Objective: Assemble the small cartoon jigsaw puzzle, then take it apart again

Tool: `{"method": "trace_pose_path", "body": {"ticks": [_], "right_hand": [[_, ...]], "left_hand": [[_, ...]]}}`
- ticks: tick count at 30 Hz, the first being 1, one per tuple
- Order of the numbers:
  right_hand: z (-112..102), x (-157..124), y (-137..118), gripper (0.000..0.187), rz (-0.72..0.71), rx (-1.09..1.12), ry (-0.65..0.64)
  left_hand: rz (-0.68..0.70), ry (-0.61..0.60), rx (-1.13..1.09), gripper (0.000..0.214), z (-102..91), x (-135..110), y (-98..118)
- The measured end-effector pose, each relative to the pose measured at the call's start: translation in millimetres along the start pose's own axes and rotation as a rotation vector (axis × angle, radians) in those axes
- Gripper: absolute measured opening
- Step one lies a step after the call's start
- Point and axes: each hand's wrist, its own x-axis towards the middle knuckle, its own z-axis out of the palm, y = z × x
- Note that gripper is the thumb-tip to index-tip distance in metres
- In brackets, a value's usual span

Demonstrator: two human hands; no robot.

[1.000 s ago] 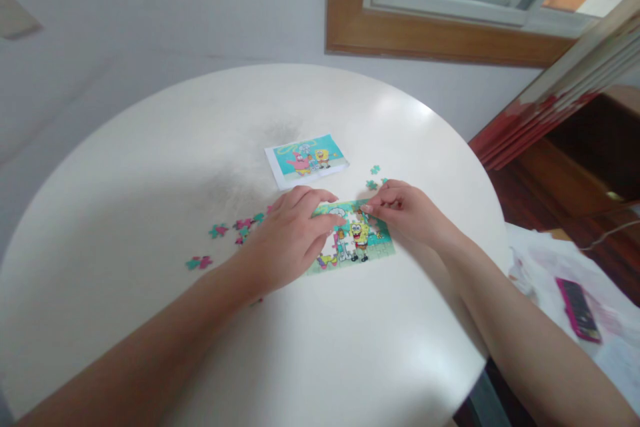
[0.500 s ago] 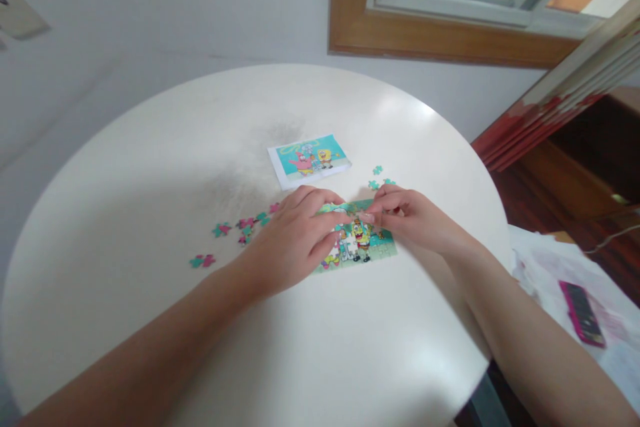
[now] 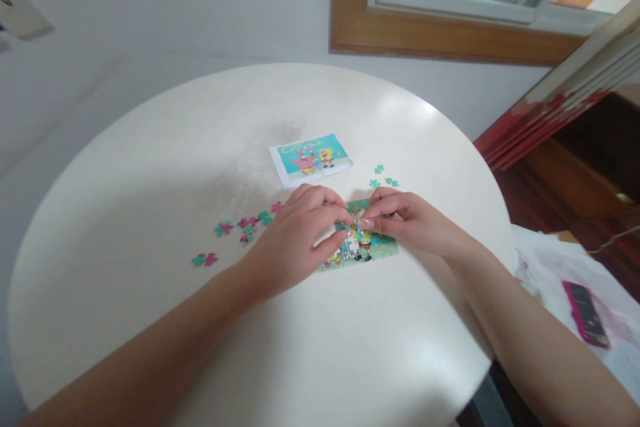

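A partly built cartoon jigsaw puzzle [image 3: 373, 248] lies on the round white table [image 3: 150, 160]. My left hand [image 3: 295, 240] rests on the puzzle's left part, fingers curled and pressed down. My right hand [image 3: 407, 220] sits over its upper right, fingers pinched together. The fingertips of both hands meet over the middle of the puzzle, where a small teal piece [image 3: 359, 227] shows between them; which hand grips it is unclear. Much of the puzzle is hidden under the hands.
A reference picture card [image 3: 310, 159] lies just beyond the puzzle. Loose teal and pink pieces [image 3: 245, 221] are scattered to the left, and a few teal pieces [image 3: 383, 177] at the upper right. A pink phone [image 3: 585, 312] lies on papers off the table's right edge.
Both hands have drawn together over the middle of the puzzle; the right hand's fingertips slid left and the left hand's fingers curled in to meet them.
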Motion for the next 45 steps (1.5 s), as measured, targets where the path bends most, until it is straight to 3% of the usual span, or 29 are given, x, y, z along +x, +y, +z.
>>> {"method": "trace_pose_path", "body": {"ticks": [15,23,34,45], "right_hand": [[7,4,4,0.015,-0.079,-0.017,0.046],[6,4,4,0.014,-0.085,-0.102,0.103],[6,4,2,0.014,-0.158,-0.193,-0.028],[5,4,0,0.016,-0.123,-0.163,-0.085]], "left_hand": [[-0.046,0.043,0.015,0.013,-1.4,2,-2],[-0.062,0.006,0.021,0.013,-2.3,0,-17],[-0.106,-0.037,-0.041,0.015,7.9,-2,-8],[-0.086,-0.061,-0.038,0.018,8.5,-2,-10]]}}
